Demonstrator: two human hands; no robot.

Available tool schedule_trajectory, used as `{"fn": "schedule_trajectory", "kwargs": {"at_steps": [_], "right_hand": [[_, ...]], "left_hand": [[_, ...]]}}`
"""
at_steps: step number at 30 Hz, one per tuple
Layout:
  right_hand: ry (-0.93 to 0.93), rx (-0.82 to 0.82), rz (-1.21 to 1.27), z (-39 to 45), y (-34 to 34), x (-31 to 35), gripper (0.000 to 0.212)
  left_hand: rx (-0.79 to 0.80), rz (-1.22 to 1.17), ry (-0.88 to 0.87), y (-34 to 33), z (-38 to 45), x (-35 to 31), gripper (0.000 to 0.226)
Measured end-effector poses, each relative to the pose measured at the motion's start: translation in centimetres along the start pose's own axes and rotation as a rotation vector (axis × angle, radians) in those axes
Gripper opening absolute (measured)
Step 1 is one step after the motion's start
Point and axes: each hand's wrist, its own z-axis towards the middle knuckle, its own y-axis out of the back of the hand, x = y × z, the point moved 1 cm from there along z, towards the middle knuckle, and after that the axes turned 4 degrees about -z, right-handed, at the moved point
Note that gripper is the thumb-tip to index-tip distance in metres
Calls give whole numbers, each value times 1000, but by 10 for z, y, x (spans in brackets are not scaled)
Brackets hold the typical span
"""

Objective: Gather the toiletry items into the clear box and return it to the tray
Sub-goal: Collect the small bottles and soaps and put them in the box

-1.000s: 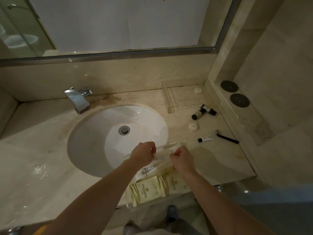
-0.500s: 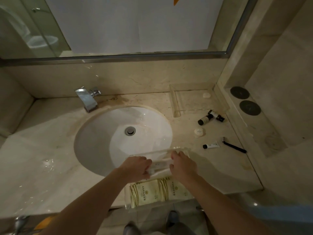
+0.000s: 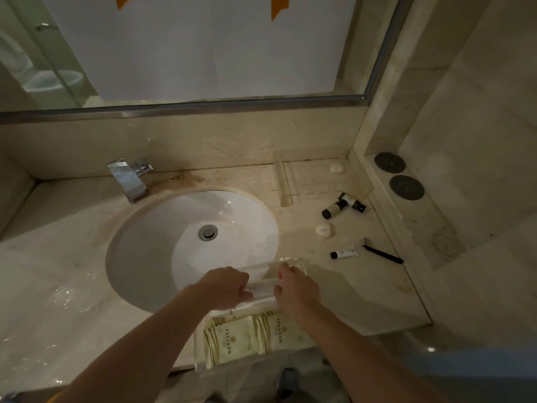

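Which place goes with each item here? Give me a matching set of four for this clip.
Items:
1. razor
2. cream packets
3. small white tube
4. two dark bottles

Places:
A. in the clear box at the counter's front edge
B. just in front of the clear tray
C. nearest the right wall ledge
D. just left of the razor

Pairs: 1-C, 2-A, 3-D, 4-B

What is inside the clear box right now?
The clear box holds cream sachets with a white packet above them, gripped by both hands. Anything beneath the sachets is covered.
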Motion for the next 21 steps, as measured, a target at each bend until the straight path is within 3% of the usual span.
{"fn": "schedule_trajectory", "kwargs": {"at_steps": [7,16,21], "right_hand": [[-42,-114,146,10,21,-18,17],[-145,-181,250,23,40,-72,17],[-211,-206,277,31,40,-99,6]], "left_hand": [[-185,-199,-4,30,36,-40,17],[-246,-382,26,48,93,-95,10],[-289,-467,60,55,118,-118,8]]}}
